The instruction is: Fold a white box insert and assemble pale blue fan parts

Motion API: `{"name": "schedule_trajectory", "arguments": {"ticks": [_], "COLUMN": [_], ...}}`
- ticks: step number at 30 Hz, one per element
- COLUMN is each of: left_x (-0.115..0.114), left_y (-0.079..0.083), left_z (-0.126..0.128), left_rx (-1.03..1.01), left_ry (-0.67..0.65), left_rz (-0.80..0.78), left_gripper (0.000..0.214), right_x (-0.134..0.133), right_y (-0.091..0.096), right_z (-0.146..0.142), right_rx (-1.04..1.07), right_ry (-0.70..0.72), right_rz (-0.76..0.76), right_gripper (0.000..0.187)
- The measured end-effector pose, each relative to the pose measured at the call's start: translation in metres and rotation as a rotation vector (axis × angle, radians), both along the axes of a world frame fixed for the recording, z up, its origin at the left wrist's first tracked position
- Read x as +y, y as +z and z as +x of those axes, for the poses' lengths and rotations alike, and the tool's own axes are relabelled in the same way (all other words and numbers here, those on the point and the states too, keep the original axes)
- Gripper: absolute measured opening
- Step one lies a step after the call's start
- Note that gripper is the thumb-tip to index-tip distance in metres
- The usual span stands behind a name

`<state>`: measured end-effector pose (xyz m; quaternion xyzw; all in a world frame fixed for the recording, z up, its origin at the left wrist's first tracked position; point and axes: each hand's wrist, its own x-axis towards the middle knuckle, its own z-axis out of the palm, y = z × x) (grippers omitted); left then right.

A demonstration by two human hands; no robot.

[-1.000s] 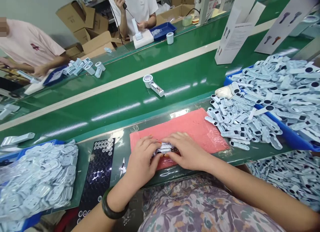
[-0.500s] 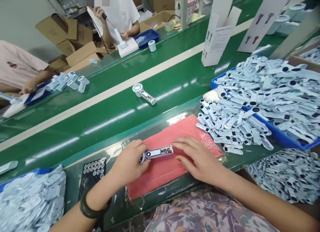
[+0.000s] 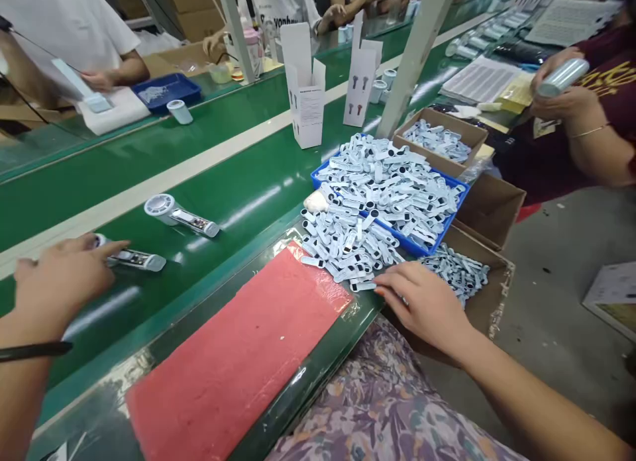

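My left hand (image 3: 62,275) reaches out over the green conveyor belt (image 3: 238,176) at the far left. Its fingers curl over the round head of a small silver hand-held device (image 3: 134,258) that lies on the belt. My right hand (image 3: 422,303) lies open and flat at the bench's right edge, its fingertips touching a light-blue plastic part (image 3: 364,287) at the rim of a loose pile (image 3: 348,246). A pink mat (image 3: 238,355) on the bench lies bare between my hands.
A second device (image 3: 181,216) lies on the belt. A blue tray (image 3: 318,177) heaped with parts sits behind the pile, cardboard boxes (image 3: 489,206) of parts beside it. White cartons (image 3: 305,83) and a slanted post (image 3: 412,63) stand beyond. A co-worker's hands (image 3: 561,93) hold a cylinder at right.
My left hand carried the device off the pink mat out onto the belt at the left. My right hand left the mat and moved right to the parts pile. The view swung right.
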<state>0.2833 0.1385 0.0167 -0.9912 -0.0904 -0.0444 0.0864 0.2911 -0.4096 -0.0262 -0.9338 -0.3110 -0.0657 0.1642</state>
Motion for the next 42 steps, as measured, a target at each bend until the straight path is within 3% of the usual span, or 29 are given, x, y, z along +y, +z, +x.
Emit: {"name": "schedule_trajectory", "arguments": {"ticks": [3, 5, 8, 10, 13, 15, 18, 21, 26, 28, 31, 36, 38, 42], "left_x": [-0.033, -0.071, -0.139, -0.184, -0.234, -0.253, -0.263, -0.265, -0.270, -0.275, -0.287, -0.295, -0.280, -0.220], "left_y": [-0.006, -0.013, -0.024, -0.030, -0.038, -0.044, -0.055, -0.062, -0.059, -0.053, -0.048, -0.059, -0.065, -0.068], "left_z": [-0.005, -0.021, -0.068, -0.107, -0.154, -0.174, -0.190, -0.197, -0.198, -0.198, -0.201, -0.237, -0.262, -0.304], "left_rx": [0.008, 0.003, -0.063, -0.039, 0.079, 0.115, 0.049, 0.000, -0.023, -0.024, -0.031, -0.178, -0.290, -0.370], "left_ry": [-0.019, -0.150, -0.435, -0.554, -0.563, -0.504, -0.442, -0.409, -0.356, -0.333, -0.274, -0.184, -0.041, 0.275], "left_rz": [0.083, 0.070, -0.112, -0.220, -0.326, -0.307, -0.233, -0.200, -0.143, -0.141, -0.163, -0.294, -0.361, -0.472], "left_gripper": [0.047, 0.038, 0.034, 0.039, 0.046, 0.048, 0.044, 0.042, 0.037, 0.036, 0.037, 0.033, 0.037, 0.051], "right_x": [0.011, 0.017, 0.019, 0.017, 0.015, 0.021, 0.050, 0.097, 0.158, 0.163, 0.156, 0.147, 0.147, 0.146], "right_y": [-0.011, -0.017, -0.025, -0.028, -0.035, -0.038, -0.036, -0.029, -0.034, -0.042, -0.053, -0.058, -0.059, -0.062], "right_z": [-0.004, -0.002, 0.000, -0.001, -0.004, -0.007, -0.017, -0.028, -0.035, -0.034, -0.031, -0.024, -0.024, -0.023], "right_rx": [0.014, 0.020, 0.028, 0.023, 0.009, 0.023, 0.071, 0.112, 0.170, 0.106, 0.029, 0.036, 0.034, 0.006], "right_ry": [-0.003, -0.021, 0.019, 0.058, 0.090, 0.129, 0.239, 0.385, 0.487, 0.457, 0.428, 0.499, 0.503, 0.487], "right_rz": [-0.095, -0.126, -0.104, -0.047, 0.106, 0.207, 0.300, 0.330, 0.206, 0.173, 0.239, 0.227, 0.195, 0.154], "right_gripper": [0.023, 0.021, 0.020, 0.024, 0.031, 0.033, 0.028, 0.024, 0.027, 0.031, 0.028, 0.029, 0.031, 0.035]}}
